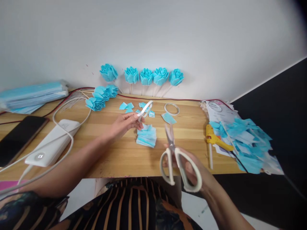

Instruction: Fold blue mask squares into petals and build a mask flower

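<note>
My left hand pinches a narrow roll of white tape on edge, over the table. Just below that hand lies a stack of light-blue fabric squares. In my right hand is a pair of scissors with off-white handles; the handles stand apart and the blades point toward the wall. Beyond the blade tips is a single light-blue piece, close to a second tape ring lying flat. Small blue squares are scattered behind my left hand.
Several blue fabric roses on sticks lean against the wall; more roses lie at left. A phone, a white power bank with cable, and packed blue sheets are left. A yellow glue gun and blue scraps are right.
</note>
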Demonstrator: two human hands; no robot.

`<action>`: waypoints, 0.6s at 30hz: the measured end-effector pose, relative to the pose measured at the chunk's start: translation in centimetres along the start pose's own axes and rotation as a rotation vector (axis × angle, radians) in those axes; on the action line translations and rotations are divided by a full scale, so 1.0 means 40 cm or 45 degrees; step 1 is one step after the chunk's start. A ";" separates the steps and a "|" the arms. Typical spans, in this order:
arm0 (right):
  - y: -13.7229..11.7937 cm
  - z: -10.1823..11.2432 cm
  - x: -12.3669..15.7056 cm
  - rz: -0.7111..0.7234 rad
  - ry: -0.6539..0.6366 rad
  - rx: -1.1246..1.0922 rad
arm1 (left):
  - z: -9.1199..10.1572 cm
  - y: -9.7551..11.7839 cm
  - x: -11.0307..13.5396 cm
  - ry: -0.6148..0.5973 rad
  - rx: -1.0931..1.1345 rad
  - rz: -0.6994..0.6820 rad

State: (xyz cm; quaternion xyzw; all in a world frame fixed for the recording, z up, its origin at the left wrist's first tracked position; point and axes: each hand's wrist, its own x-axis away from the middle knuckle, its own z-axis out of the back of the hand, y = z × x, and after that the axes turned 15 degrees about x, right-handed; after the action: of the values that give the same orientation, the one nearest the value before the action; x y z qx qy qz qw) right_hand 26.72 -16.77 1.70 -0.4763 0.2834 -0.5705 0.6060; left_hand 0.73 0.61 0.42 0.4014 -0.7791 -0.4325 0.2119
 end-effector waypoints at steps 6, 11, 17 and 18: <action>-0.049 -0.069 -0.037 -0.100 -0.276 -0.698 | -0.002 -0.001 0.003 -0.109 -0.020 0.012; -0.034 -0.084 -0.052 0.105 -0.305 -0.824 | -0.002 -0.005 0.005 -0.169 -0.022 0.029; -0.024 -0.086 -0.082 0.232 -0.481 -0.700 | -0.007 -0.001 0.011 -0.199 -0.025 0.018; -0.026 -0.083 -0.088 0.228 -0.486 -0.675 | -0.008 0.001 0.012 -0.203 -0.028 0.022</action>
State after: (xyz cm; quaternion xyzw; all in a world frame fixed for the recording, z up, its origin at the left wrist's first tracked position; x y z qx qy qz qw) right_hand 22.66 -14.12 0.63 -0.6888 0.3439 -0.3222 0.5509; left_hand 0.66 0.05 0.61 0.3566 -0.7921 -0.4698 0.1571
